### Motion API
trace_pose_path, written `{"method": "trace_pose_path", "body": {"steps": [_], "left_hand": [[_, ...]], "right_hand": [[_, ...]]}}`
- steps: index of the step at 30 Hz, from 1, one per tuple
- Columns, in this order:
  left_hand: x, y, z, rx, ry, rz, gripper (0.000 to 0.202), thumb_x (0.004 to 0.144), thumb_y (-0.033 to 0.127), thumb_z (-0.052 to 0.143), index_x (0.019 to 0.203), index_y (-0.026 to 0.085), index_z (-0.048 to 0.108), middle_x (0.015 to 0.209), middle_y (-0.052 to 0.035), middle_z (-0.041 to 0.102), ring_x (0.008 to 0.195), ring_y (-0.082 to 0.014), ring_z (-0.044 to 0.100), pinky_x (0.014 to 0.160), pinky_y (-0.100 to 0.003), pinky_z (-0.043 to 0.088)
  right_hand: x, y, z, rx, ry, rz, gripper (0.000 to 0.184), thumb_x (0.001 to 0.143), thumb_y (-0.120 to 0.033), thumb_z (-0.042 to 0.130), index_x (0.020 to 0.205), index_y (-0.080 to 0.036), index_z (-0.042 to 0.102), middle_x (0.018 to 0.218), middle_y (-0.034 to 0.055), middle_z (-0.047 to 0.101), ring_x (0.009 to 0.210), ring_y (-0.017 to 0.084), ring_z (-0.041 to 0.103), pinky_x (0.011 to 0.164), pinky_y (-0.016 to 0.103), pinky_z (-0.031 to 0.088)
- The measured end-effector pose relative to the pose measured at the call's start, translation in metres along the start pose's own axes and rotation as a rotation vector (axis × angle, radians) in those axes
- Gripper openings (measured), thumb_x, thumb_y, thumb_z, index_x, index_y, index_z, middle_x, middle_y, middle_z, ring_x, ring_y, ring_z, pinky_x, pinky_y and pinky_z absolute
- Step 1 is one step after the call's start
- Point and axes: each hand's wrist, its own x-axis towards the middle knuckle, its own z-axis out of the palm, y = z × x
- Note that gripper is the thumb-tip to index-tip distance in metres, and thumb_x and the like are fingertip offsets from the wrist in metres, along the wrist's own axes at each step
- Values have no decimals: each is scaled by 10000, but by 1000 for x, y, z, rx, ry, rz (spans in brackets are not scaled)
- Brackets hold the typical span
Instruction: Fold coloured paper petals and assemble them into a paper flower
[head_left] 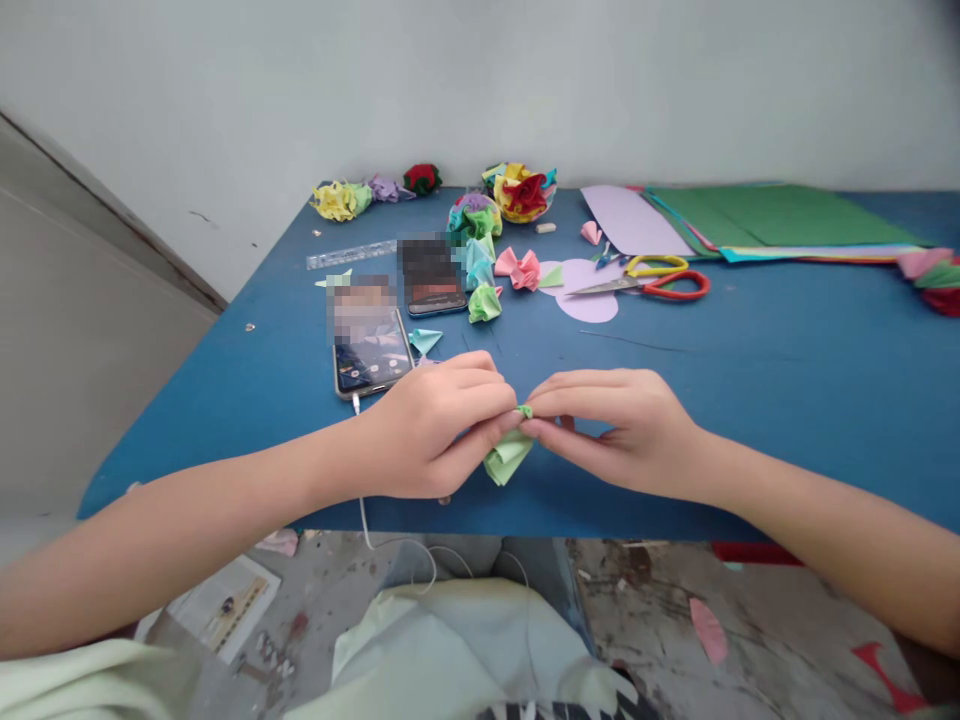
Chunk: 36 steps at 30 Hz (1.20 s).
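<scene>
Landmark: scissors [679,285], one handle loop red, the other yellow, lying on the blue bench [225,420] with blades pointing left over a lilac flower-shaped paper cutout [589,305].

Pleated light-green paper piece [508,460]: left of the scissors and nearer the wearer, held up by the bench's front edge.

Left hand [469,415]: grip grasping the paper piece between thumb and fingers, near its narrow top. Right hand [630,420]: grip pinching that same narrow top with the fingertips, just beside the left's. Pleats fan downward below the fingers.

Left of the scissors: pink paper bow [519,269], crumpled green paper flower [484,303], black smartphone [435,312] and, farther left and nearer the wearer, a second smartphone [367,362] with a white cable [364,515] plugged in (screens partly blurred out).

Behind the scissors, to the left: yellow-and-red paper rosette [520,192]. Behind, to the right: stacked coloured sheets [787,220], green uppermost.
</scene>
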Motion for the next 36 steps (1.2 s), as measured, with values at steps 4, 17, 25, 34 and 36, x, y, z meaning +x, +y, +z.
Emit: {"method": "trace_pose_path", "body": {"steps": [4, 17, 25, 34, 36], "left_hand": [[1, 1, -1, 36, -12, 6, 170, 868, 159, 362, 723, 162, 451, 651, -31, 477, 644, -141, 397, 694, -286, 407], [-3, 0, 4, 269, 58, 54, 134, 849, 165, 406, 756, 157, 502, 625, -21, 489, 620, -136, 371, 616, -248, 407], [-3, 0, 3, 202, 50, 85, 125, 851, 167, 389, 747, 161, 457, 637, -27, 484, 627, -143, 372, 606, -256, 403], [-3, 1, 4, 219, 43, 94, 138, 864, 173, 360, 745, 165, 429, 634, -30, 473, 617, -148, 364, 590, -265, 388], [-3, 2, 4, 219, 30, 96, 142, 864, 172, 364, 736, 165, 426, 635, -28, 473, 612, -147, 355, 573, -264, 373]], "right_hand": [[-2, 0, 1, -21, -2, -8, 98, 831, -140, 500, 851, -175, 590, 798, 28, 636, 689, 94, 570, 635, 203, 475], [-7, -2, 2, -141, -33, -40, 160, 817, -114, 476, 918, -177, 584, 906, 52, 638, 739, 120, 573, 638, 234, 469], [1, -5, -4, 83, -61, 38, 140, 838, -151, 497, 839, -194, 630, 819, 25, 652, 705, 104, 595, 653, 218, 503], [0, -4, -2, 132, -41, 81, 112, 827, -176, 539, 817, -186, 651, 775, 16, 659, 662, 100, 579, 612, 223, 483], [0, -4, 0, 147, -33, 72, 95, 819, -167, 556, 817, -182, 650, 764, 17, 653, 672, 101, 575, 628, 228, 480]]}}
